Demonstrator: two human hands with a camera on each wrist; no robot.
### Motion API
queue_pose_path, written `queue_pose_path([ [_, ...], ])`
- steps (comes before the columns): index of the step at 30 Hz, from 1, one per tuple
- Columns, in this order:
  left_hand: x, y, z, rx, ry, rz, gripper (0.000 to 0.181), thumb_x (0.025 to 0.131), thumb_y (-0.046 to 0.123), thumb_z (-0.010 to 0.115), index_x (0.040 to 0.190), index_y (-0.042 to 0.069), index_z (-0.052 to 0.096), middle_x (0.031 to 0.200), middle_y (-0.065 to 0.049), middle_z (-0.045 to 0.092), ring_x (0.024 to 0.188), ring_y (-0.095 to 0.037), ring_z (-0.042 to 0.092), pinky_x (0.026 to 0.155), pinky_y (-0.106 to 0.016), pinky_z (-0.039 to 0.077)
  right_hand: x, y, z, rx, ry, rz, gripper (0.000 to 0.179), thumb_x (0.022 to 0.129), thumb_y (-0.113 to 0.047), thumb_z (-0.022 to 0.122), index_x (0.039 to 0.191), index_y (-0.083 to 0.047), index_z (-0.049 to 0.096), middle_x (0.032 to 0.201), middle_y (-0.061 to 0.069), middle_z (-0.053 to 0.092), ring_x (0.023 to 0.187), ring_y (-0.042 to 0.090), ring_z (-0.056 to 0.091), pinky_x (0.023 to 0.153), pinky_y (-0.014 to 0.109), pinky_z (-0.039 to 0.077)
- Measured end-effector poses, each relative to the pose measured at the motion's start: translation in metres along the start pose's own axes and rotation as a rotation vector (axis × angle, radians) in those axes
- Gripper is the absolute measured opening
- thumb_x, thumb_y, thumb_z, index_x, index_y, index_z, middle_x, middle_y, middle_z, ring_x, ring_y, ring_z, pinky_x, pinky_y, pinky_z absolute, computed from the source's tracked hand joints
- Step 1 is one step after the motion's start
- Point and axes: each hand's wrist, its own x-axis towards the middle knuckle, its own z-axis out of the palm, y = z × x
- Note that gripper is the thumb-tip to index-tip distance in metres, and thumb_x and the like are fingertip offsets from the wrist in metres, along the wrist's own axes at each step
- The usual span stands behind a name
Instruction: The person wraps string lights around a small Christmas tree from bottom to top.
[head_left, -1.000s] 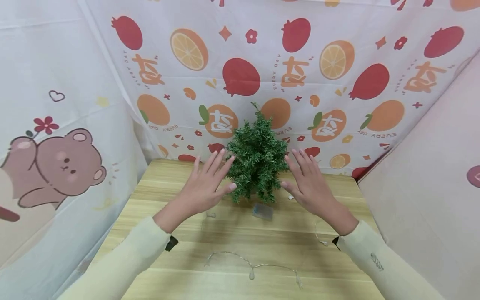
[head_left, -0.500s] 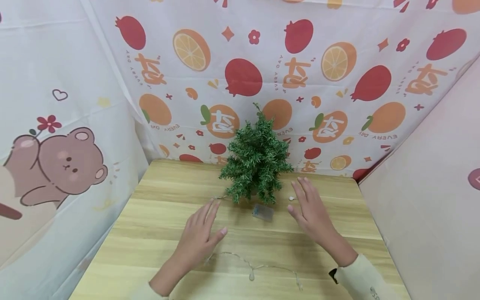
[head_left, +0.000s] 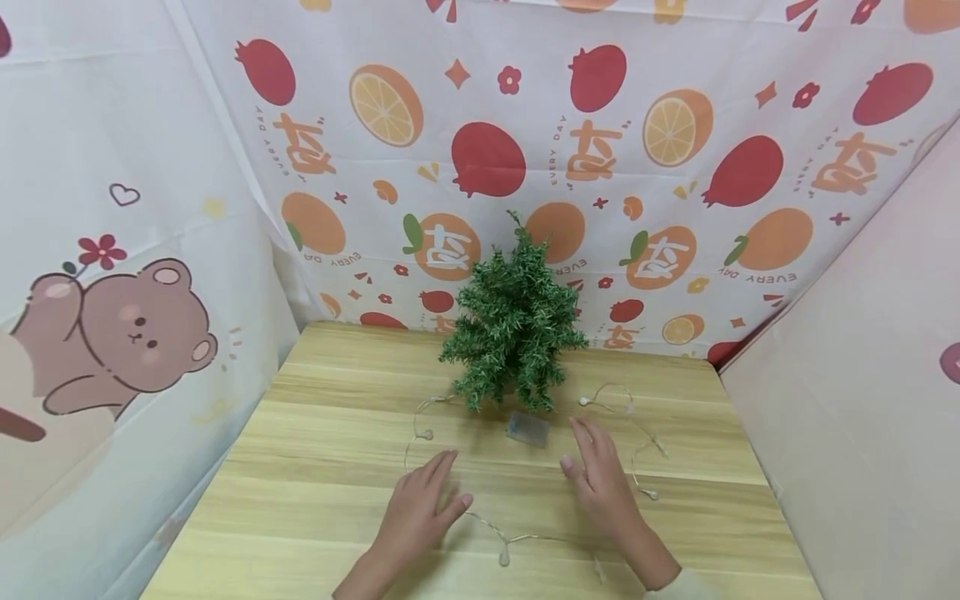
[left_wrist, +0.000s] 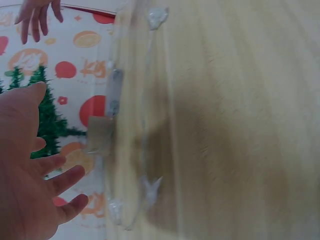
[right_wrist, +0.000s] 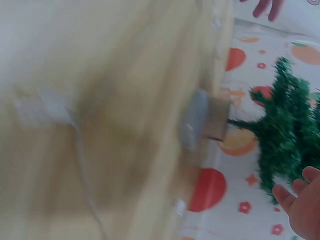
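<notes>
A small green artificial Christmas tree (head_left: 513, 321) stands at the back of the table; its block-like base (right_wrist: 218, 119) shows in the right wrist view. A flat, translucent box (head_left: 528, 428) lies just in front of it. Round the tree a thin string of fairy lights (head_left: 504, 552) is laid out in a loose loop on the tabletop. My left hand (head_left: 420, 512) is over the front left of that loop, fingers extended and holding nothing. Opposite it, my right hand (head_left: 600, 483) hovers right of the box, also holding nothing, fingers extended.
The wooden table (head_left: 300, 467) ends at a fruit-printed cloth (head_left: 487, 158) right behind the tree. A bear-printed cloth (head_left: 135, 333) hangs on the left and a pale cloth (head_left: 855, 350) on the right.
Both hands have drawn back from the sides of the tree toward the front of the table and come lower. More of the light string is uncovered. The tree stays put.
</notes>
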Motion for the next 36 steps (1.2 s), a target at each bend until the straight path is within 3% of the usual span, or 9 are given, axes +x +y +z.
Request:
queue_pose_path([
  [4,0.0,-0.003,0.014,0.04,-0.032,0.013,0.073,0.094,0.048,0.067,0.152,0.01,0.043,0.15,-0.014,0.05,0.132,-0.038,0.051,0.109,-0.061,0.035,-0.014,0.0,0.022,0.015,-0.03,0.044,0.056,0.106,-0.026,0.051,0.158,-0.014,0.033,0.157,0.017,0.037,0.143,0.04,0.036,0.107,0.066,0.038],
  [10,-0.004,-0.008,0.025,0.068,-0.051,0.032,0.073,0.09,0.05,0.07,0.147,0.01,0.049,0.148,-0.015,0.051,0.131,-0.038,0.049,0.109,-0.065,0.028,-0.027,-0.008,0.048,-0.069,-0.097,-0.032,0.056,0.104,-0.032,0.055,0.154,-0.01,0.039,0.15,0.016,0.047,0.137,0.036,0.046,0.106,0.058,0.043],
  [15,-0.011,-0.01,0.027,0.051,-0.065,0.047,0.059,0.086,0.042,0.077,0.135,0.012,0.062,0.142,-0.015,0.056,0.128,-0.039,0.05,0.109,-0.069,0.024,-0.035,-0.015,0.068,-0.085,-0.205,-0.034,0.057,0.103,-0.039,0.056,0.152,-0.012,0.043,0.15,0.01,0.049,0.139,0.03,0.045,0.11,0.054,0.041],
  [22,-0.012,-0.015,0.03,0.194,-0.047,0.104,0.022,0.083,0.027,0.08,0.102,0.019,0.074,0.101,0.004,0.065,0.102,-0.023,0.052,0.102,-0.067,0.031,-0.045,-0.018,0.091,-0.166,-0.37,-0.079,0.059,0.105,-0.056,0.04,0.147,-0.017,0.051,0.145,0.001,0.053,0.135,0.023,0.049,0.107,0.05,0.044],
  [26,-0.012,-0.015,0.029,0.221,-0.027,0.123,0.009,0.083,0.023,0.08,0.085,0.023,0.071,0.085,0.01,0.061,0.091,-0.017,0.05,0.101,-0.066,0.034,-0.048,-0.019,0.096,-0.182,-0.381,-0.099,0.056,0.104,-0.056,0.044,0.143,-0.018,0.056,0.137,-0.003,0.058,0.128,0.019,0.053,0.104,0.045,0.046],
  [29,-0.012,-0.014,0.029,0.234,-0.024,0.134,0.017,0.082,0.019,0.08,0.075,0.024,0.065,0.079,0.012,0.057,0.086,-0.015,0.048,0.1,-0.063,0.036,-0.049,-0.021,0.099,-0.188,-0.378,-0.13,0.051,0.103,-0.052,0.048,0.139,-0.017,0.06,0.131,-0.004,0.061,0.122,0.017,0.056,0.102,0.042,0.047],
  [36,-0.012,-0.008,0.03,0.239,-0.041,0.177,0.024,0.08,0.012,0.079,0.072,0.024,0.06,0.078,0.011,0.057,0.084,-0.016,0.049,0.096,-0.064,0.039,-0.049,-0.025,0.11,-0.195,-0.333,-0.178,0.041,0.101,-0.045,0.059,0.132,-0.019,0.064,0.123,-0.009,0.065,0.114,0.012,0.058,0.097,0.036,0.047],
])
